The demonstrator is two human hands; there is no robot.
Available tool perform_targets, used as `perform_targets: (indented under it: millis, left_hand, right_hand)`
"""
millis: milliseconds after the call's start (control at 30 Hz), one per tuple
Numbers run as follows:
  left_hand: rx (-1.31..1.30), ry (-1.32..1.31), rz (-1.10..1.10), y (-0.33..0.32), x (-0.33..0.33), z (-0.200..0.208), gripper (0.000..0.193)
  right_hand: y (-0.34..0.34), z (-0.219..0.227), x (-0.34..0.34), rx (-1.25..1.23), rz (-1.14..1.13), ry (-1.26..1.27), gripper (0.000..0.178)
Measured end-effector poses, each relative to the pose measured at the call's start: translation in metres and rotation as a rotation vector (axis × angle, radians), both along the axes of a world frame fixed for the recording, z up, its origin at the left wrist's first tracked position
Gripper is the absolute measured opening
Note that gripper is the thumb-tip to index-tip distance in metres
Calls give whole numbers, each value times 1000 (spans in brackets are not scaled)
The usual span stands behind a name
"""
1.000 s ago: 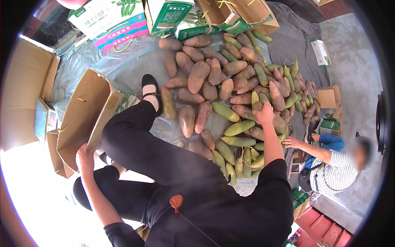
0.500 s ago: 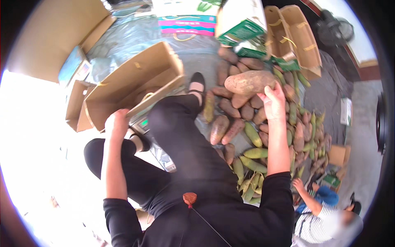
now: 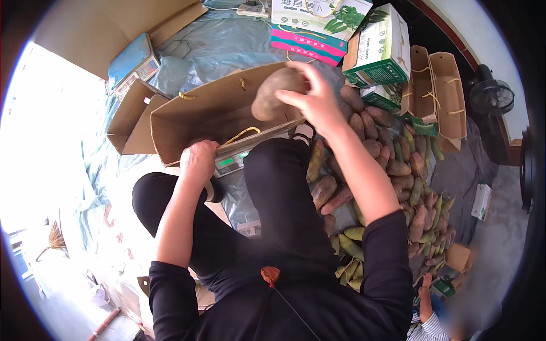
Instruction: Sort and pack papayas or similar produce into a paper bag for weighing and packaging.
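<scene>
Grasps root (image 3: 272,94) near one end with right hand (image 3: 319,107) fingers, box (image 3: 196,113) rim with left hand (image 3: 198,158). Probably heavy, firm; best held mid-length.

A fan (image 3: 492,98) stands at the right. A power strip (image 3: 253,9) sits at the top edge, near sheeting (image 3: 227,38). Upper left is a blue scale (image 3: 132,63); lower left, a broom (image 3: 55,238) and, amid glare, perhaps a pole (image 3: 104,324).
</scene>
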State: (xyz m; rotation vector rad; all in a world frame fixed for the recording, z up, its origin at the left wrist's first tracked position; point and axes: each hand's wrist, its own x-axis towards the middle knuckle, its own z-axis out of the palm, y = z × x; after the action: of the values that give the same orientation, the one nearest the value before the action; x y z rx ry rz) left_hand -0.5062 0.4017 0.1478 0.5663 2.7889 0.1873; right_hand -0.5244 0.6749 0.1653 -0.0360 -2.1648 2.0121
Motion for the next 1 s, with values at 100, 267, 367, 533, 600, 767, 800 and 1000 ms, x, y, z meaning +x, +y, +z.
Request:
perform_targets:
  millis: [100, 267, 367, 533, 600, 767, 800, 1000]
  left_hand:
    - [-22, -8, -53, 14, -5, -5, 29]
    - [-93, -21, -21, -4, -8, -9, 26]
    - [-33, -23, 14, 10, -5, 0, 22]
    - [-32, -48, 13, 17, -7, 1, 24]
    - [-46, -78, 78, 22, -4, 9, 24]
    - [-32, -56, 39, 12, -6, -2, 25]
    - [-35, -54, 37, 13, -6, -3, 25]
    - [2, -42, 14, 14, -6, -5, 25]
  right_hand:
    - [-9, -48, -27, 310, -143, 46, 57]
    - [-46, -38, -33, 690, -204, -262, 45]
    - [-38, -13, -7, 539, -182, -89, 29]
    - [12, -21, 51, 361, -333, 142, 21]
    - [38, -45, 83, 243, -431, 41, 21]
    - [104, -137, 184, 361, -677, -353, 22]
    - [117, -159, 209, 421, -720, -490, 23]
    - [188, -251, 315, 627, -826, -974, 35]
